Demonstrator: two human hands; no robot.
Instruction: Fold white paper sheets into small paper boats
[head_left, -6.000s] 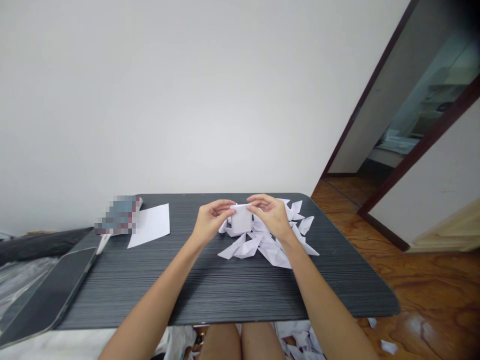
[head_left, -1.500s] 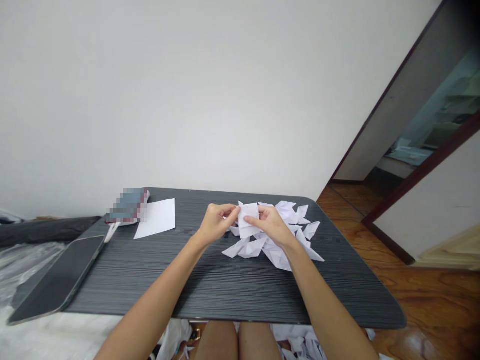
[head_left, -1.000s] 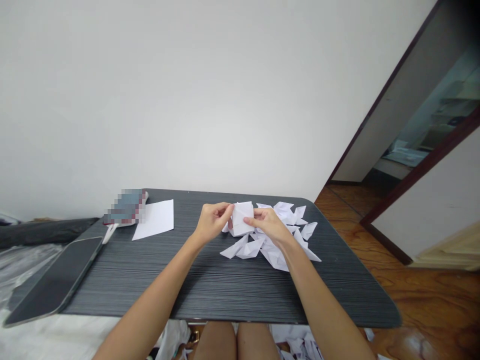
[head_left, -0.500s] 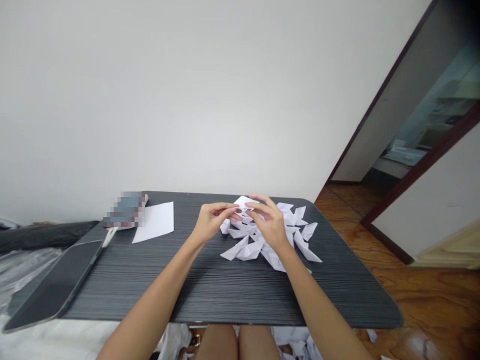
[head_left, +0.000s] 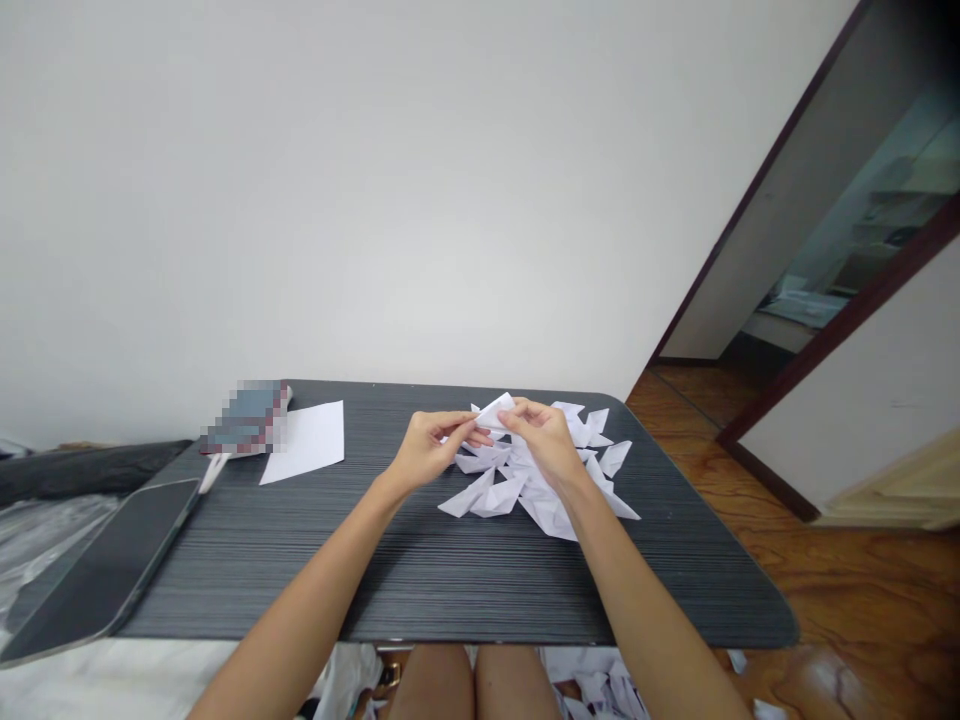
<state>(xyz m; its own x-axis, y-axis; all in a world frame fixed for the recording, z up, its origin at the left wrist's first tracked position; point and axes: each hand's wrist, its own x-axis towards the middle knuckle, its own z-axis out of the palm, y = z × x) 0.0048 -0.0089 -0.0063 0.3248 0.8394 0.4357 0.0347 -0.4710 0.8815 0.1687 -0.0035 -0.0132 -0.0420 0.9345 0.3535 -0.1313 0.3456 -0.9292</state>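
Both hands meet above the far middle of a dark striped table (head_left: 420, 560). My left hand (head_left: 427, 450) and my right hand (head_left: 547, 440) pinch a small folded piece of white paper (head_left: 495, 412) between their fingertips, held a little above the tabletop. Just below and to the right of the hands lies a pile of folded white paper boats (head_left: 540, 485), with several pointed shapes spread over the table.
A flat white sheet (head_left: 306, 452) lies at the far left, next to a blurred-out object (head_left: 244, 420). A dark tablet (head_left: 97, 570) overhangs the left edge. Paper scraps (head_left: 600, 685) litter the wooden floor (head_left: 862, 600). An open doorway (head_left: 847, 260) is at right.
The paper stood as an upright square between my hands; it has been flattened and folded into a smaller, narrower piece. Both hands stayed over the boat pile.
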